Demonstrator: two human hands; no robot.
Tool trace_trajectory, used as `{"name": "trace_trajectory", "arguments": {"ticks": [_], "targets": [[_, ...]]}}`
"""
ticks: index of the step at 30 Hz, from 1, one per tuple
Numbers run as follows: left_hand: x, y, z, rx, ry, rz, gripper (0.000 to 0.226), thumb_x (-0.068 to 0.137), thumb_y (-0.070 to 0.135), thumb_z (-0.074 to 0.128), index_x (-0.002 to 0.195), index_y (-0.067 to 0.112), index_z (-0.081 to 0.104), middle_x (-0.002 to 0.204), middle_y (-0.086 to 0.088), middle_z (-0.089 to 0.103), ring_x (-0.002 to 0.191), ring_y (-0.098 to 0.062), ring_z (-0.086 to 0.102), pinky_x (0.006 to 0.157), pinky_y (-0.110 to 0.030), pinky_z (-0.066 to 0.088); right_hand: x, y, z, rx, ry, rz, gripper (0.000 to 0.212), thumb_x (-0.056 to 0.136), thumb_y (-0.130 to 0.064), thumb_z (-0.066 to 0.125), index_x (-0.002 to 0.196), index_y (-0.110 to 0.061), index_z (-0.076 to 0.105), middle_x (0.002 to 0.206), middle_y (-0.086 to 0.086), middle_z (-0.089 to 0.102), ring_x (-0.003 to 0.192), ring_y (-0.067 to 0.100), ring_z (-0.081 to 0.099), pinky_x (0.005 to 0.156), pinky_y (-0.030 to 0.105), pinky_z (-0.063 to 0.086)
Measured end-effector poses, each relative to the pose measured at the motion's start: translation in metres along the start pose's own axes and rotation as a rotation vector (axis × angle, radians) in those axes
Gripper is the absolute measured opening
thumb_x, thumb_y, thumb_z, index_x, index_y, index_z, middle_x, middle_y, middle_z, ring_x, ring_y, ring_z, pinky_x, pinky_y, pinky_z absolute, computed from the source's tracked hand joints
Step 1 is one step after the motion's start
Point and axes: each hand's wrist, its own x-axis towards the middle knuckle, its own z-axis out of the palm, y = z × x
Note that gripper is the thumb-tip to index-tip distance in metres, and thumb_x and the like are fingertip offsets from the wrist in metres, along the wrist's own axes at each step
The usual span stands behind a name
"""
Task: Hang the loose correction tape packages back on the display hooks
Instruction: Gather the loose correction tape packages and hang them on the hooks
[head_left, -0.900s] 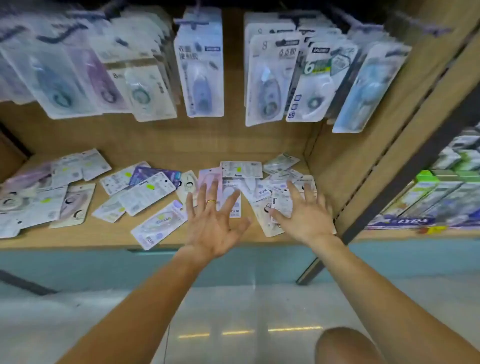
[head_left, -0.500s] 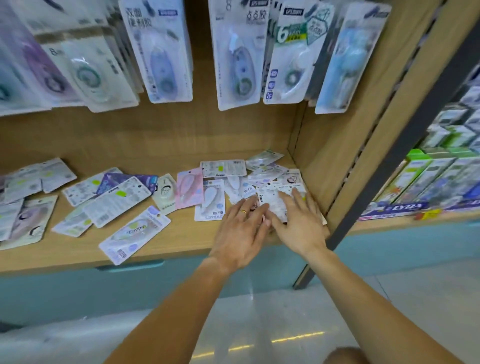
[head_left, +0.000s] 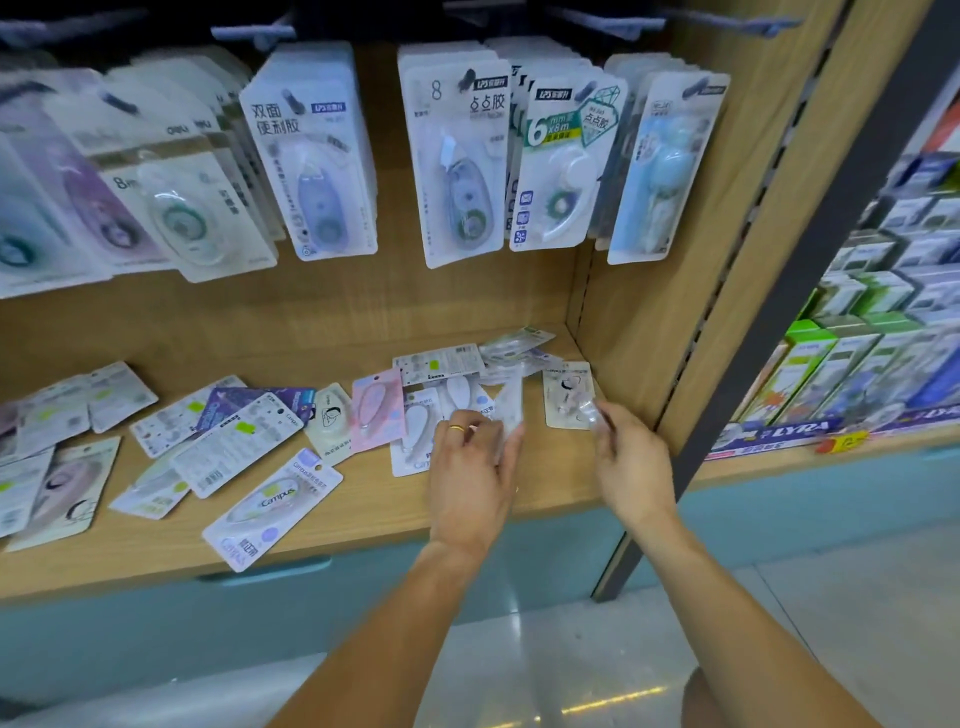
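**Correction tape packages: pickup step**

Loose correction tape packages (head_left: 270, 499) lie scattered across the shelf (head_left: 363, 525). My left hand (head_left: 470, 467) pinches one blurred package; my right hand (head_left: 631, 457) pinches another at 3 o'clock. Next, I judge: lift toward the display hooks (head_left: 737, 23) at 12 o'clock.

Bright even light, blurred warped edges.

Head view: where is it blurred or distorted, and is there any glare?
Head view: motion blur smears the hanging packages at far left and the clear package in the left hand; the right hand pinches another blurred one; wide-angle bowing tilts the shelf post; light streaks glare on the floor.
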Motion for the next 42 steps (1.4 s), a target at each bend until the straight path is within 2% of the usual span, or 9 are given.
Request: {"name": "trace_trajectory", "arguments": {"ticks": [3,7,15,19,21,28,34,38,42], "targets": [[-0.001,0.023,-0.011,-0.327,0.080,-0.321,0.016,0.104,0.025,0.060,0.116,0.019,0.069,0.086,0.009,0.067,0.077,-0.014,0.069,0.080,-0.039,0.057,0.005,-0.002,-0.006,0.174,0.070,0.182,0.027,0.104,-0.014,0.052,0.127,-0.011,0.067,0.116,0.013,0.074,0.105,0.036,0.067,0.081,0.033,0.048],[-0.008,0.034,-0.004,-0.554,-0.031,-0.566,0.039,0.095,0.019,0.071,0.128,0.030,0.056,0.083,0.003,0.075,0.079,-0.013,0.074,0.087,-0.040,0.059,0.006,-0.010,-0.005,0.239,0.013,0.299,0.031,0.101,-0.013,0.057,0.132,-0.016,0.061,0.116,0.010,0.073,0.104,0.034,0.068,0.090,0.037,0.053],[-0.012,0.018,0.001,0.118,-0.283,-0.184,0.035,0.098,0.039,0.065,0.123,0.014,0.064,0.093,-0.003,0.074,0.100,-0.025,0.070,0.084,-0.035,0.052,0.006,-0.013,-0.002,-0.402,-0.116,0.110,0.038,0.098,-0.009,0.055,0.135,-0.017,0.059,0.121,0.011,0.062,0.106,0.036,0.067,0.080,0.038,0.052],[-0.022,-0.002,-0.001,0.332,-0.107,0.093,0.041,0.094,0.050,0.063,0.112,0.014,0.072,0.111,-0.007,0.065,0.105,-0.030,0.061,0.088,-0.040,0.053,0.003,-0.025,-0.003,-0.624,-0.086,0.045,0.039,0.091,-0.004,0.058,0.129,-0.014,0.057,0.123,0.009,0.055,0.109,0.030,0.063,0.072,0.036,0.051],[-0.028,-0.015,0.001,0.382,-0.076,0.201,0.048,0.101,0.051,0.051,0.128,0.016,0.070,0.135,-0.010,0.065,0.127,-0.034,0.058,0.107,-0.047,0.049,0.002,-0.030,-0.002,-0.637,-0.074,-0.060,0.044,0.091,-0.005,0.057,0.134,-0.014,0.055,0.125,0.009,0.056,0.112,0.029,0.058,0.074,0.036,0.052],[-0.032,-0.052,-0.016,0.385,-0.258,0.199,0.066,0.109,0.059,0.020,0.164,0.023,0.032,0.170,-0.007,0.032,0.156,-0.030,0.031,0.126,-0.044,0.017,0.002,-0.042,0.019,-0.723,-0.079,-0.262,0.035,0.084,-0.023,0.076,0.113,-0.005,0.069,0.112,0.018,0.065,0.096,0.040,0.062,0.072,0.045,0.053],[0.001,-0.100,-0.054,0.499,-0.220,0.233,0.066,0.109,0.057,0.014,0.162,0.025,0.037,0.172,-0.009,0.024,0.160,-0.032,0.019,0.126,-0.047,0.012,0.055,-0.106,0.064,-0.553,-0.383,-0.644,0.050,0.094,-0.002,0.052,0.142,-0.015,0.053,0.160,0.015,0.033,0.148,0.035,0.030,0.117,0.043,0.034],[0.008,-0.120,-0.063,0.517,-0.292,0.259,0.072,0.104,0.068,0.006,0.164,0.035,0.030,0.173,-0.008,0.018,0.162,-0.026,0.006,0.127,-0.047,0.006,0.095,-0.126,0.102,-0.623,-0.547,-0.606,0.039,0.100,-0.014,0.047,0.134,-0.020,0.065,0.164,0.013,0.030,0.151,0.034,0.025,0.121,0.044,0.031],[0.006,-0.120,-0.061,0.494,-0.252,0.228,0.066,0.104,0.065,0.029,0.161,0.034,0.036,0.168,-0.012,0.034,0.160,-0.029,0.022,0.126,-0.045,0.008,0.106,-0.130,0.125,-0.675,-0.591,-0.648,0.036,0.097,-0.010,0.047,0.129,-0.010,0.065,0.147,0.011,0.050,0.137,0.032,0.044,0.112,0.040,0.042]]}}
